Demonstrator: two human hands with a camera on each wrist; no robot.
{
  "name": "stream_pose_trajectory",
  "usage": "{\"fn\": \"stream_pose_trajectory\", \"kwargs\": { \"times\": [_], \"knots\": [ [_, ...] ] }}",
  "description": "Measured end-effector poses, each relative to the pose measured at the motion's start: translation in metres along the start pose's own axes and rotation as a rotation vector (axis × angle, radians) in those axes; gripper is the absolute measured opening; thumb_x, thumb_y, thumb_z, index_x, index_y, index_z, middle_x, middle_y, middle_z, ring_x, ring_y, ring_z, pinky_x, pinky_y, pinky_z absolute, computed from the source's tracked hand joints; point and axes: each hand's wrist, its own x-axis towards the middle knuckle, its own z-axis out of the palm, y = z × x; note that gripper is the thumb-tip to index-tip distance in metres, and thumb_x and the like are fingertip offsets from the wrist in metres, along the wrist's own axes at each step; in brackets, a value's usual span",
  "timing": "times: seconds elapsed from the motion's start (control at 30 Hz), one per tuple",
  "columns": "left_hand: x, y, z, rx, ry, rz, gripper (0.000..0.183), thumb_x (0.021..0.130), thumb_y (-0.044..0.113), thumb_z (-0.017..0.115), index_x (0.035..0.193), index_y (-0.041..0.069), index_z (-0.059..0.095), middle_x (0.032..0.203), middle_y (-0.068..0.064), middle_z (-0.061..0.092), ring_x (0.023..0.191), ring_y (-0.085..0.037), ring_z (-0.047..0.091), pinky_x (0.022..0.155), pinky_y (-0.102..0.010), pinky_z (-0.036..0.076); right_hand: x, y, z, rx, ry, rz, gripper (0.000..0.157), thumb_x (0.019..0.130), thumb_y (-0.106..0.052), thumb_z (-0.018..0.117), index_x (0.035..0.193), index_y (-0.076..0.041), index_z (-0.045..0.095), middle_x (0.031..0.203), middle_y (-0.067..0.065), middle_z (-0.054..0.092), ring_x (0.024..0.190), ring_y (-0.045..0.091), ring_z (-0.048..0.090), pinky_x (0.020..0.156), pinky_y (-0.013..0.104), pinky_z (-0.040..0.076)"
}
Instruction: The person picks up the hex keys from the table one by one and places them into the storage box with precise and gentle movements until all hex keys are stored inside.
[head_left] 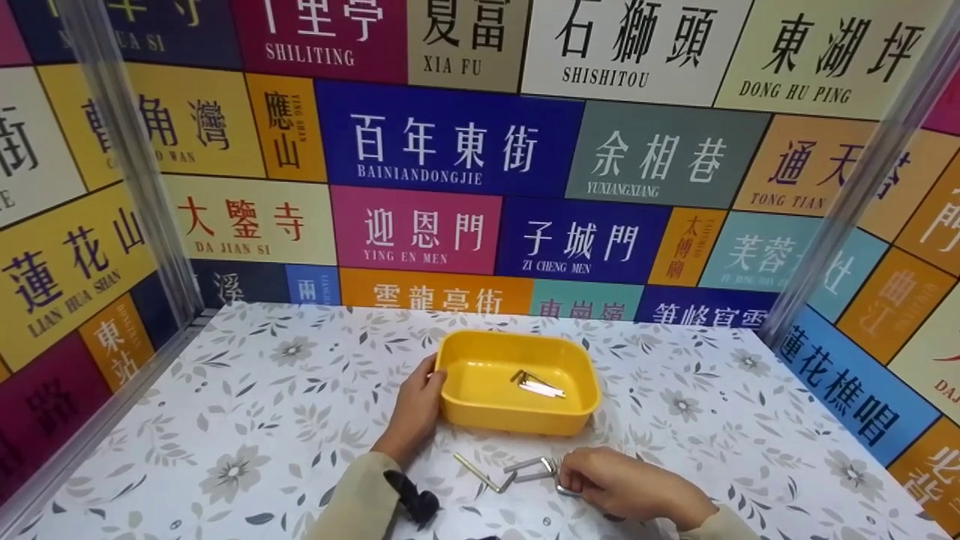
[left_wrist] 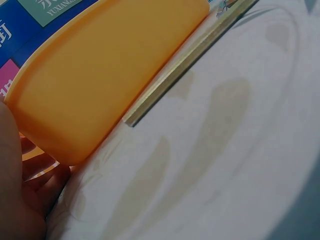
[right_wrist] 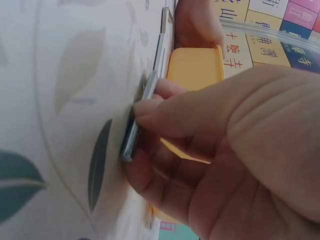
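A yellow plastic box stands on the table with its open top up. My left hand grips its left end, the thumb by the rim and the fingers curled at the wall. Inside the box lie a few metal hex keys. In front of it rests a brass-coloured hex key, which also shows along the box in the left wrist view. Grey hex keys lie to its right. My right hand pinches another silver hex key between thumb and fingers, close over the tabletop.
The table has a white cloth with a grey leaf and flower print. Behind it stands a wall of coloured panels with place names, with side panels and clear corner posts to left and right. A black strap mount sits at the left wrist.
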Motion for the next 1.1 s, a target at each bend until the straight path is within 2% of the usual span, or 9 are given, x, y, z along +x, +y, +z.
{"fn": "stream_pose_trajectory", "kwargs": {
  "times": [0.17,0.3,0.47,0.53,0.83,1.0,1.1],
  "knots": [
    [0.0,0.001,0.0,-0.009,-0.001,-0.013,0.05,0.098,0.036,0.038,0.145,0.022,0.04,0.143,0.001,0.049,0.116,-0.016,0.056,0.103,-0.04,0.045,-0.001,-0.002,-0.005,0.058,0.026,0.022,0.018,0.087,0.002,0.058,0.094,-0.015,0.06,0.086,-0.006,0.06,0.079,0.0,0.051,0.072,0.019,0.048],
    [0.0,0.002,0.0,0.001,0.001,-0.007,0.05,0.097,0.036,0.039,0.145,0.023,0.041,0.143,0.001,0.05,0.117,-0.016,0.056,0.104,-0.04,0.044,-0.001,-0.004,-0.015,0.066,0.067,-0.008,0.019,0.087,0.002,0.056,0.098,-0.013,0.06,0.092,-0.002,0.062,0.084,0.005,0.055,0.078,0.023,0.05],
    [0.0,-0.001,-0.002,0.023,0.024,0.078,0.048,0.098,0.033,0.041,0.143,0.017,0.045,0.14,-0.004,0.053,0.117,-0.019,0.056,0.103,-0.042,0.044,0.005,-0.007,-0.029,0.02,0.16,-0.052,0.021,0.086,0.003,0.058,0.1,-0.011,0.061,0.093,0.0,0.063,0.086,0.008,0.057,0.08,0.026,0.052],
    [0.0,-0.002,-0.002,0.021,0.028,0.103,0.047,0.098,0.031,0.041,0.142,0.015,0.046,0.139,-0.006,0.054,0.117,-0.02,0.057,0.102,-0.042,0.044,0.009,-0.007,-0.033,0.007,0.189,-0.041,0.021,0.085,0.004,0.059,0.099,-0.011,0.061,0.092,0.0,0.063,0.085,0.008,0.057,0.078,0.025,0.052],
    [-0.004,0.0,-0.001,-0.009,0.01,0.041,0.049,0.098,0.033,0.04,0.145,0.017,0.042,0.143,-0.005,0.05,0.119,-0.019,0.056,0.103,-0.041,0.044,0.03,-0.01,-0.048,-0.022,0.244,0.035,0.02,0.085,0.008,0.053,0.097,-0.007,0.059,0.091,0.003,0.063,0.081,0.01,0.055,0.073,0.025,0.051],
    [-0.005,0.002,-0.002,-0.022,0.01,0.034,0.05,0.098,0.033,0.04,0.145,0.018,0.041,0.144,-0.005,0.049,0.12,-0.02,0.055,0.104,-0.041,0.044,0.045,-0.007,-0.055,-0.064,0.246,0.108,0.019,0.086,0.007,0.052,0.096,-0.007,0.06,0.089,0.003,0.063,0.08,0.011,0.054,0.073,0.027,0.051],
    [-0.005,0.002,-0.003,-0.027,0.008,0.046,0.049,0.098,0.032,0.041,0.145,0.018,0.042,0.142,-0.005,0.051,0.117,-0.02,0.057,0.101,-0.04,0.046,0.054,-0.001,-0.059,-0.081,0.237,0.123,0.019,0.084,0.008,0.053,0.097,-0.005,0.061,0.089,0.004,0.063,0.08,0.013,0.054,0.074,0.028,0.051]
  ]
}}
